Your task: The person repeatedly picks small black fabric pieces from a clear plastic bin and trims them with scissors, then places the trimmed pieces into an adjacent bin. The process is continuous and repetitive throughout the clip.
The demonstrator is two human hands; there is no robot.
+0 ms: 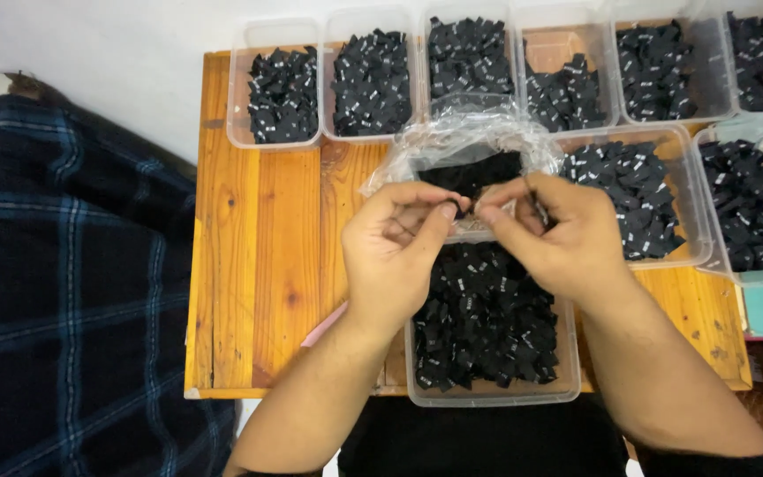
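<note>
Clear plastic bag point(470, 141) is held mouth-near, long axis left-right; pinched by left hand point(395, 252) & right hand point(558, 234), fingertip grip narrow, wrists angled inward.

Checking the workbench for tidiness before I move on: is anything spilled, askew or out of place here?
Nothing spilled: the black labels sit inside their clear tubs. One oddity: a pink strip pokes out from under the left hand on the wooden table.
</note>
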